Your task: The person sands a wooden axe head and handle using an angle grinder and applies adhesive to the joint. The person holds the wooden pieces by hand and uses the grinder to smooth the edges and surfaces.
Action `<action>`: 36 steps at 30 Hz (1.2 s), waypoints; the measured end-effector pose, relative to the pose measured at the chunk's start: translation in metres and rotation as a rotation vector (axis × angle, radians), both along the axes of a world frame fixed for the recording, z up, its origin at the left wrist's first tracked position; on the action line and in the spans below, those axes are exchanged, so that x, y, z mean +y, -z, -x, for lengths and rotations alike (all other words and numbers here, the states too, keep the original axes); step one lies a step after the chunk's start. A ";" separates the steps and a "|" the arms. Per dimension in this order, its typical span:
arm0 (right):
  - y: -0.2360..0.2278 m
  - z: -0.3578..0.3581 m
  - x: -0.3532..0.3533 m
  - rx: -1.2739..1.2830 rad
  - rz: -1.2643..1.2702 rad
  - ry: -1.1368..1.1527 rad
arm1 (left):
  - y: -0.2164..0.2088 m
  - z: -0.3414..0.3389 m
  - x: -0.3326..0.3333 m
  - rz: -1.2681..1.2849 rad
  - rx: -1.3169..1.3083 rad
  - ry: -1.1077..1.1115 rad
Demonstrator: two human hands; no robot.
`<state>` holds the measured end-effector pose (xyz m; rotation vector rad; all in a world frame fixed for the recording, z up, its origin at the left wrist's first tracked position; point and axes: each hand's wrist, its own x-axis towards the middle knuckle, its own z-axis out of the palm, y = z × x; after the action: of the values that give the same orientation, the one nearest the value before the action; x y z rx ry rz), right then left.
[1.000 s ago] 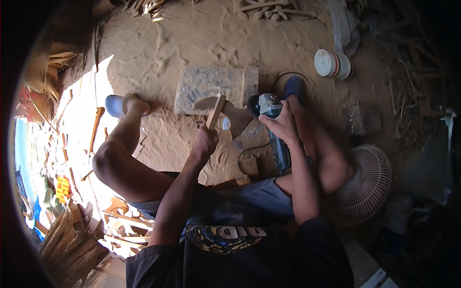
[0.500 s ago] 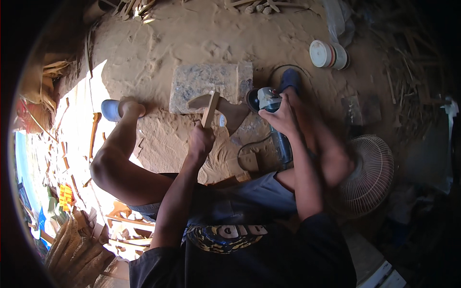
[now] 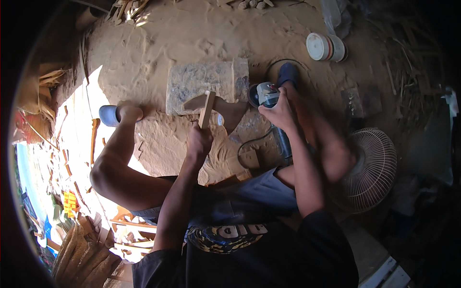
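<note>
An axe with a broad, dull brown-grey head (image 3: 231, 115) and a pale, squared wooden handle (image 3: 207, 109) lies across the near edge of a worn, dusty block (image 3: 201, 79). My left hand (image 3: 200, 142) is closed round the handle's near end. In my right hand (image 3: 280, 114) is an angle grinder (image 3: 268, 94), gripped near its metal head. Its dark disc (image 3: 253, 96) is close to the axe blade's right edge; whether they touch I cannot tell. The grinder's blue-green body (image 3: 283, 146) points back toward my right thigh, partly hidden by my forearm.
A black cord (image 3: 250, 142) curves over the sandy ground. My feet, in blue clogs (image 3: 288, 74), flank the block. A round fan (image 3: 374, 170) stands by my right knee, and a white tub (image 3: 327, 47) lies at far right. Wood scraps and a woven sack (image 3: 79, 254) are at left.
The whole view has shifted slightly. Both hands keep their holds, and the axe and grinder stay nearly where they were against each other.
</note>
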<state>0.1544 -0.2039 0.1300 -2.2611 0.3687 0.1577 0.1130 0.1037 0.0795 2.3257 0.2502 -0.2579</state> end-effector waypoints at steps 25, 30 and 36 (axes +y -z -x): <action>-0.037 -0.009 0.028 -0.025 -0.185 -0.024 | -0.007 -0.006 0.001 0.116 -0.008 -0.030; -0.039 -0.012 0.040 -0.115 -0.248 -0.078 | -0.023 -0.006 -0.010 0.043 0.038 -0.042; -0.062 -0.023 0.051 -0.008 -0.421 -0.169 | -0.019 -0.004 -0.007 0.039 0.031 -0.025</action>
<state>0.1777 -0.1525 0.1921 -1.8724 0.1236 0.2859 0.1165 0.0964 0.0985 2.2796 0.2867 -0.2848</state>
